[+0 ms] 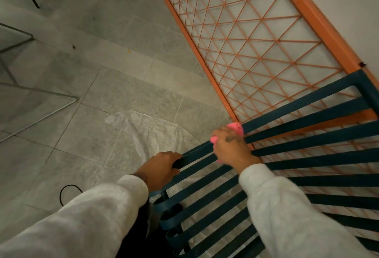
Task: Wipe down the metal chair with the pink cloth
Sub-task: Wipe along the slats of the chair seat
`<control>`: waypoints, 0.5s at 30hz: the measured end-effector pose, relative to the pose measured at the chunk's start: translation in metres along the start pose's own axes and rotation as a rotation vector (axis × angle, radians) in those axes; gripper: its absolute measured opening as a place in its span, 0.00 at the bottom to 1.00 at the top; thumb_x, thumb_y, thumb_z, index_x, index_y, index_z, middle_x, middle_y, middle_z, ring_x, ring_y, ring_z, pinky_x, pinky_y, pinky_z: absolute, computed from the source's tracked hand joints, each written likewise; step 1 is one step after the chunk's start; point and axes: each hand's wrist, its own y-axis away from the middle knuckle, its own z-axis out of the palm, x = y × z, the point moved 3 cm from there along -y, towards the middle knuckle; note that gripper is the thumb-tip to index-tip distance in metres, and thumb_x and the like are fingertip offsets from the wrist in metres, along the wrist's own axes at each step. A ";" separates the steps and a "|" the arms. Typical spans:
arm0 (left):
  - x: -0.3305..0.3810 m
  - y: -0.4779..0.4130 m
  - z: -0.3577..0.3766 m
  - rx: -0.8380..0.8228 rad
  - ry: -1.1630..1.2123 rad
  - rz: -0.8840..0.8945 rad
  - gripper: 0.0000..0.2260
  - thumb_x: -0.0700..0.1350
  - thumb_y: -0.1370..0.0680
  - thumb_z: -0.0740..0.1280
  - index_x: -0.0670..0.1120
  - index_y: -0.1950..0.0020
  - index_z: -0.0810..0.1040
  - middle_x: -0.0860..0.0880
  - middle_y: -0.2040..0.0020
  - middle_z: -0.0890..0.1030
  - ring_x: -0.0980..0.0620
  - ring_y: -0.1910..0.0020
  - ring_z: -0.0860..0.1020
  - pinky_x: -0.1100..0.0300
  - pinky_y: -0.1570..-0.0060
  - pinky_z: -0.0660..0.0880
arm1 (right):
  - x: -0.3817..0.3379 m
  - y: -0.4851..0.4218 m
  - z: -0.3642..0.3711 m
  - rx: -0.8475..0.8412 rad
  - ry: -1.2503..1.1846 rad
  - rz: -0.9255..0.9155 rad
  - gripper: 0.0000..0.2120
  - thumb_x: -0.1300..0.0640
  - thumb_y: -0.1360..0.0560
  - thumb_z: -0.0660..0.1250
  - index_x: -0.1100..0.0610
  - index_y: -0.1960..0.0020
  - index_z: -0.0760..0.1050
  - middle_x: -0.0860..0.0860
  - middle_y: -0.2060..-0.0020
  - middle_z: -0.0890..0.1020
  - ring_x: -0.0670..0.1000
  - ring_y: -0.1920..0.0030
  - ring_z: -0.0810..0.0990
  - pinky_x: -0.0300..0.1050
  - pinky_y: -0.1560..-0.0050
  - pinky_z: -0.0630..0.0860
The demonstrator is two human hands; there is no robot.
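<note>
Pink cloth (pixel 237 128) sits bunched under our right hand (pixel 232 149), fingers closed on it, pressed onto a slat of the dark blue metal chair (pixel 307 132); cloth pokes out beyond the fingertips. Left hand (pixel 162 166) fingers wrap the outer slat's end, likely bracing the chair against wipe pressure. Plastic sheet (pixel 143 132) lies below, probably protecting the floor.

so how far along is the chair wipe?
Under way. The right hand presses the pink cloth on the upper slats of the chair; the left hand grips a slat end and steadies it. Nothing shows which slats are already clean: there is no visible wet or dust line. The near slats and curled ends look untouched, so they are probably left.
</note>
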 end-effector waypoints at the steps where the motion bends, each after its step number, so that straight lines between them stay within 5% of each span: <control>1: 0.000 0.000 0.000 -0.005 -0.005 0.001 0.16 0.46 0.22 0.66 0.49 0.34 0.74 0.48 0.42 0.80 0.50 0.46 0.79 0.57 0.44 0.76 | -0.022 0.002 -0.005 -0.031 0.097 -0.079 0.13 0.44 0.27 0.68 0.51 0.46 0.77 0.52 0.56 0.76 0.54 0.55 0.74 0.53 0.47 0.70; 4: 0.001 0.001 0.000 0.005 -0.027 -0.006 0.14 0.44 0.23 0.66 0.47 0.38 0.76 0.46 0.45 0.81 0.49 0.49 0.79 0.53 0.47 0.77 | -0.063 0.007 -0.013 0.063 -0.201 -0.233 0.08 0.50 0.24 0.64 0.53 0.49 0.78 0.52 0.52 0.80 0.54 0.52 0.76 0.54 0.42 0.70; 7: 0.001 0.000 0.000 0.001 -0.009 -0.015 0.13 0.44 0.23 0.66 0.47 0.38 0.76 0.47 0.46 0.81 0.49 0.50 0.80 0.53 0.46 0.77 | -0.054 0.002 -0.024 -0.075 -0.537 -0.207 0.11 0.54 0.21 0.59 0.56 0.46 0.77 0.55 0.53 0.80 0.56 0.53 0.79 0.55 0.45 0.76; 10: 0.002 0.000 -0.002 -0.012 -0.001 -0.009 0.16 0.45 0.22 0.66 0.48 0.35 0.74 0.48 0.43 0.80 0.50 0.46 0.79 0.54 0.42 0.76 | -0.006 -0.004 -0.038 -0.175 -0.546 -0.037 0.12 0.51 0.19 0.57 0.57 0.48 0.77 0.56 0.56 0.82 0.56 0.57 0.82 0.53 0.50 0.80; 15: 0.004 0.000 -0.003 -0.033 -0.022 -0.010 0.16 0.45 0.22 0.65 0.47 0.34 0.74 0.46 0.42 0.80 0.49 0.45 0.78 0.54 0.42 0.75 | 0.046 -0.016 -0.043 -0.131 -0.334 0.172 0.12 0.54 0.19 0.57 0.57 0.52 0.77 0.54 0.58 0.81 0.56 0.54 0.81 0.54 0.44 0.78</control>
